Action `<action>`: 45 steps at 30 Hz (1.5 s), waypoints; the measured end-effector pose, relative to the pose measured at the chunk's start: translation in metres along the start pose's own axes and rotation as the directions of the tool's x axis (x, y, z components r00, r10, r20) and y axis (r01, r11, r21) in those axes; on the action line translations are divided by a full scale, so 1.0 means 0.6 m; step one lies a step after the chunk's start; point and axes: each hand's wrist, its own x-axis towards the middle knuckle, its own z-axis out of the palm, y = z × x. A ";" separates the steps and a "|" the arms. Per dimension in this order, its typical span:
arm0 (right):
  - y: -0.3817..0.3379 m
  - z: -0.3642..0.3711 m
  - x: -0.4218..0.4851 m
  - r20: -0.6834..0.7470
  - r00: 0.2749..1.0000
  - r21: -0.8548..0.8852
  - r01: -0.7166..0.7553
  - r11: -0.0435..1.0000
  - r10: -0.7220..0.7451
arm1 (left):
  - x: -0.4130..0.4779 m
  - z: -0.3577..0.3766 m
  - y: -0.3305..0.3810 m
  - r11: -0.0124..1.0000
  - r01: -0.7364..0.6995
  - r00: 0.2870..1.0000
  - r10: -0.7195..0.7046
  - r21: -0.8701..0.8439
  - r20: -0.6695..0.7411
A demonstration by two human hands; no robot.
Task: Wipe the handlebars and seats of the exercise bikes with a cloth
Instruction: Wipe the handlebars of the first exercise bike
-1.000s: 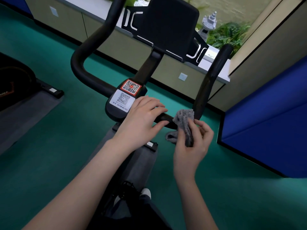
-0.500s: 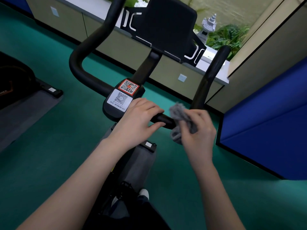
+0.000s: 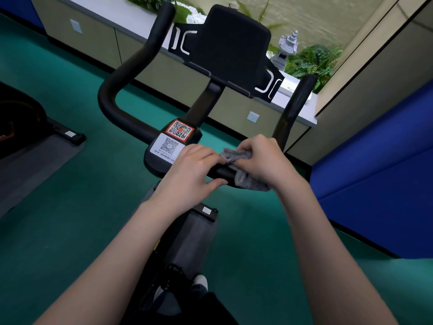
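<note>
- My right hand (image 3: 264,160) wraps a fluffy grey cloth (image 3: 248,182) round the black curved handlebar (image 3: 106,97) of the exercise bike, just right of its centre, with my fingers curled over cloth and bar together.
- My left hand (image 3: 194,172) grips the bare bar just beside it, fingers over the top, thumb beneath, nearly touching the cloth.
- The cloth looks light, soft and limp, so I would keep it bunched in my palm.
- The bar looks rigid and fixed, safe to squeeze firmly anywhere.
- No seat is in view.
</note>
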 end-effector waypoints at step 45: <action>0.210 0.049 0.000 -0.701 0.696 0.579 0.426 0.695 0.156 | 0.061 0.098 0.138 0.957 0.283 0.955 -0.276 0.054 -0.111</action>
